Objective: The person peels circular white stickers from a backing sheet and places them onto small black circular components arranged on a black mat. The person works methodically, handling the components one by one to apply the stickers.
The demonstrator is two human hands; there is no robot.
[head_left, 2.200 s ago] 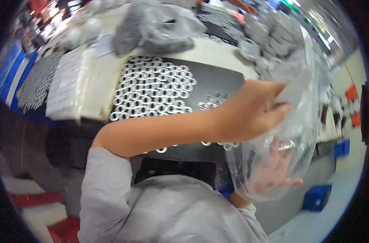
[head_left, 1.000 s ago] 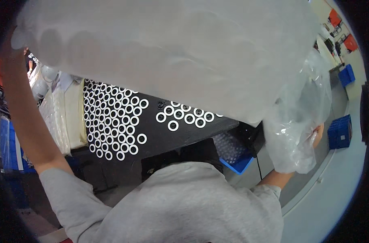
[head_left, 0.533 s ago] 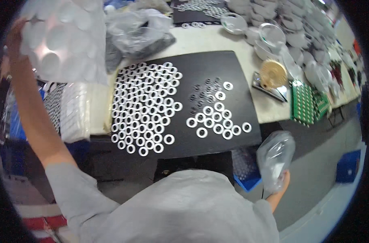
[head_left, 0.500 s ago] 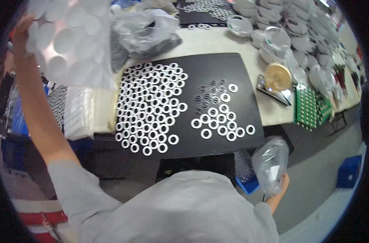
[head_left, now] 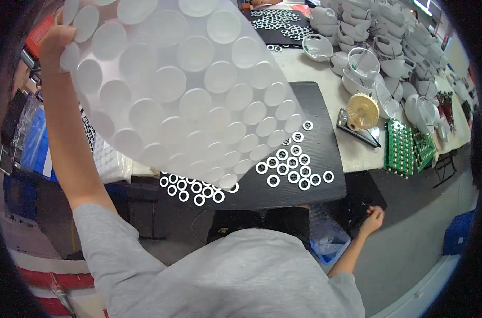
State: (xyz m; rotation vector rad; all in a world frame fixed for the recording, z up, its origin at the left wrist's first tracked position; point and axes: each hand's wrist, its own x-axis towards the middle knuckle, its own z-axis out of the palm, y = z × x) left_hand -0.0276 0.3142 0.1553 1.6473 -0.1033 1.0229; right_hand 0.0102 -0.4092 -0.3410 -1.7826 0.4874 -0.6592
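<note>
I see the left hand [head_left: 56, 43] raised at the upper left, fingers and thumb closed on the edge of the sheet [head_left: 169, 85]. The right hand [head_left: 375, 214] is low and well apart on the other side, its fingers loosely curled; I cannot tell whether there is anything in it. The sheet hangs from the left hand in front of me, above the left and middle of the black board [head_left: 316, 106], and hides much of it. It is thin, milky and translucent, set all over with frosted round discs in staggered rows, paler than the film between them; it bows as it hangs, and its lower border curves down to the right. Below that border I see white rings [head_left: 199, 205] near the board's front edge, and another group of rings sits to the right, some with dark centres. The board lies on the white table [head_left: 360, 153], where I also make out a beige ribbed disc [head_left: 363, 108], green panels [head_left: 399, 147] and a heap of grey and clear shells [head_left: 378, 32]. Near the right hand, below the table, stands a blue bin [head_left: 336, 257] with clear plastic in it.
</note>
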